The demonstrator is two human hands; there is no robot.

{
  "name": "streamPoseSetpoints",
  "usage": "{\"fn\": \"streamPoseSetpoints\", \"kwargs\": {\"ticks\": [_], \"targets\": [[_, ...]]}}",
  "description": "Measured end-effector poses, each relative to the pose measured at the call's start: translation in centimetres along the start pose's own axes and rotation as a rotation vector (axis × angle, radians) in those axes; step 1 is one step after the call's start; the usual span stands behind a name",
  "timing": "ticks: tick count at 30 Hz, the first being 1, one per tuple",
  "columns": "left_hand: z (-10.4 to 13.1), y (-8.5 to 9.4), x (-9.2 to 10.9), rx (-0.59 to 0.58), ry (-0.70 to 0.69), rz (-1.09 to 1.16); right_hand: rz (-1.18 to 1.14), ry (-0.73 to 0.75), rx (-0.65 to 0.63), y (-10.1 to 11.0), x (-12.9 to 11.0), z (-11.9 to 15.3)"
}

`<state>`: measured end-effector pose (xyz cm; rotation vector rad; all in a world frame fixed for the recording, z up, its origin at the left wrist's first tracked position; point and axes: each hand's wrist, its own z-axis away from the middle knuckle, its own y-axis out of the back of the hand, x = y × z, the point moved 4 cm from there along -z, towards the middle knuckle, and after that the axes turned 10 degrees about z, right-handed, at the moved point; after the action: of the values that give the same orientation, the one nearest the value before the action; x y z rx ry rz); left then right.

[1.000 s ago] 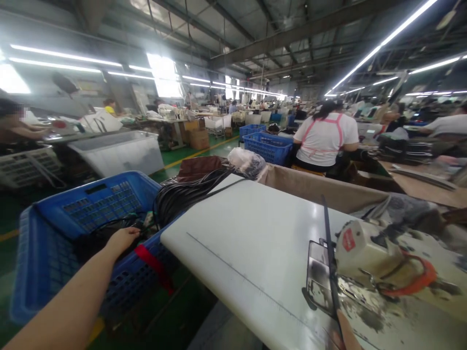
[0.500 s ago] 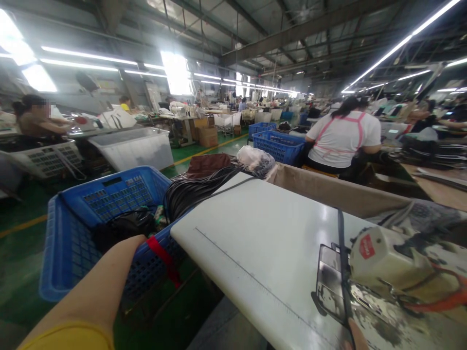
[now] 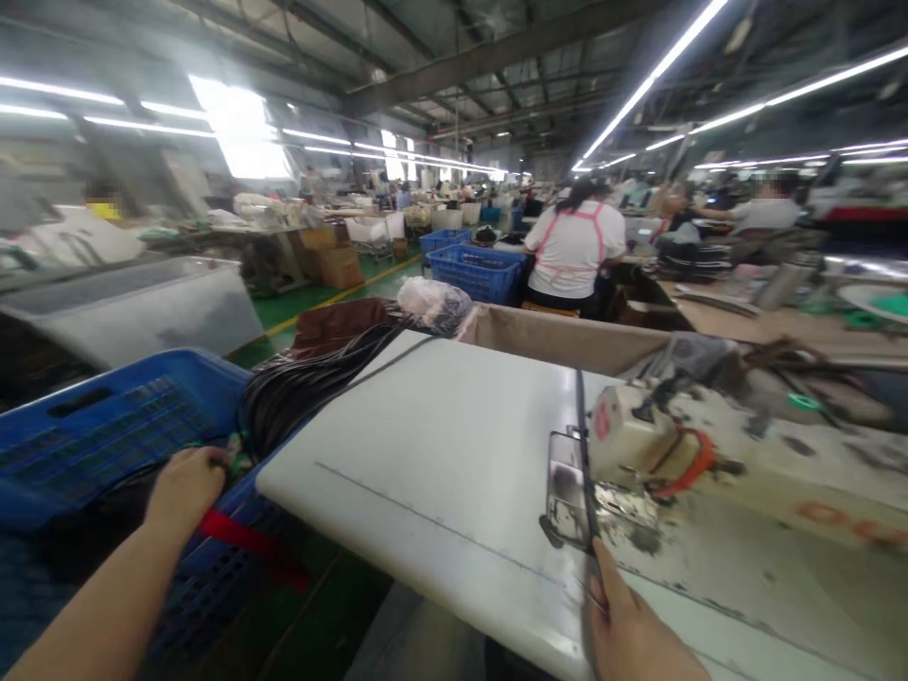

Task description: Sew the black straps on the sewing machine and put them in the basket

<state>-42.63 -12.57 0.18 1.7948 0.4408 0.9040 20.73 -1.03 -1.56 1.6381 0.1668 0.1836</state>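
Note:
My left hand [image 3: 185, 487] is over the near rim of a blue basket [image 3: 142, 407] at the left, its fingers closed; what they hold, if anything, is too small to name. Dark items lie in the basket under it. At the lower right, my right hand [image 3: 620, 615] has its fingers closed on a long black strip [image 3: 585, 454]. The strip runs across the white table [image 3: 454, 426], over a metal plate beside the sewing machine [image 3: 631, 435]. A bundle of black strips [image 3: 305, 383] hangs over the basket's right side.
A red band [image 3: 245, 537] is tied to the basket's rim. Behind the table stand a beige-walled bin [image 3: 560, 339] and another blue basket [image 3: 475, 271]. A person in a white shirt [image 3: 578, 246] sits beyond, facing away. A grey-white bin [image 3: 142, 307] is at the left.
The view has swung to the right. My left hand, earlier hidden inside the basket, now shows above its rim. More of my right hand is visible on the strip.

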Motion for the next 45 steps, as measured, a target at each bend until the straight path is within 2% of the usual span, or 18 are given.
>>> {"fn": "streamPoseSetpoints", "kwargs": {"ticks": [3,5,7,10,14,17,19,21,23,28,32,37,45], "targets": [[-0.2,-1.8,4.1,0.072,-0.203,0.078,0.101,-0.048,-0.078,0.7,-0.9,0.4],[0.6,-3.9,8.2,0.073,-0.38,0.167,0.119,-0.075,-0.102,1.0,-1.3,0.4],[2.6,-6.2,13.2,0.0,-0.536,0.257,0.118,-0.095,-0.106,1.2,-1.5,0.5],[7.5,-9.5,21.2,-0.155,-0.714,0.398,0.099,-0.109,-0.104,1.4,-1.5,0.7],[16.2,-12.5,31.0,-0.298,-0.998,0.51,0.074,-0.113,-0.106,1.6,-1.4,0.9],[22.3,-13.8,36.3,-0.392,-1.18,0.519,0.064,-0.113,-0.115,1.8,-1.4,0.9],[25.3,-14.3,38.5,-0.425,-1.265,0.495,0.046,-0.111,-0.125,1.7,-1.4,1.0],[27.3,-14.5,39.8,-0.429,-1.316,0.482,0.0,-0.11,-0.115,1.6,-1.3,1.2],[28.2,-14.6,40.3,-0.411,-1.338,0.487,-0.085,-0.124,-0.064,1.5,-0.9,1.4],[28.8,-14.3,40.0,-0.34,-1.348,0.529,-0.518,-0.239,0.09,1.3,1.2,1.8],[29.0,-13.9,40.0,-0.331,-1.301,0.5,-0.788,-0.321,0.128,1.3,2.3,1.5],[29.4,-13.4,40.3,-0.324,-1.329,0.428,-0.858,-0.33,0.093,1.1,2.5,1.3],[29.5,-13.1,40.5,-0.294,-1.329,0.407,-0.814,-0.348,0.074,0.7,2.8,1.2]]}}
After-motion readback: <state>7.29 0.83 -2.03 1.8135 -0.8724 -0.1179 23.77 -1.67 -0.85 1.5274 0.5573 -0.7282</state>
